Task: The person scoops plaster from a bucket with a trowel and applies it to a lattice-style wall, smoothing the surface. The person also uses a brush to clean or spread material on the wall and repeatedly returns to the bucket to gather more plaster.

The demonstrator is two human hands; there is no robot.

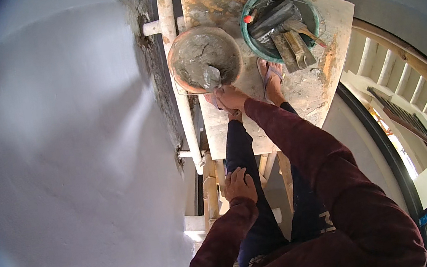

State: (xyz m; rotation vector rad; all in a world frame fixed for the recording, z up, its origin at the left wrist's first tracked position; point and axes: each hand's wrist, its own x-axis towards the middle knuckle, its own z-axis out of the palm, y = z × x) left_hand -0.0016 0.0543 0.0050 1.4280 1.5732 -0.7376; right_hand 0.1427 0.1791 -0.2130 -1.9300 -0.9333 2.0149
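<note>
I see my right hand (pixel 230 97) reaching down and forward, closed around the handle of a small steel trowel (pixel 211 77). The trowel's long axis runs from that fist away from me, up the picture, and its grey-smeared blade lies just inside the near rim of the round, rust-coloured pan of wet grey mortar (pixel 204 58). The pan sits directly ahead of the grip, on the stained wooden scaffold board (pixel 329 87), close against the white plastered wall (pixel 74 172) on my left.

My left hand (pixel 239 184) is much farther back, fingers curled loosely over my left knee in the dark trousers, holding nothing. So the right hand is clearly the nearer one.

Just right of the pan stands a green plastic bucket (pixel 250 38) holding floats and other tools, well within reach but untouched.
</note>
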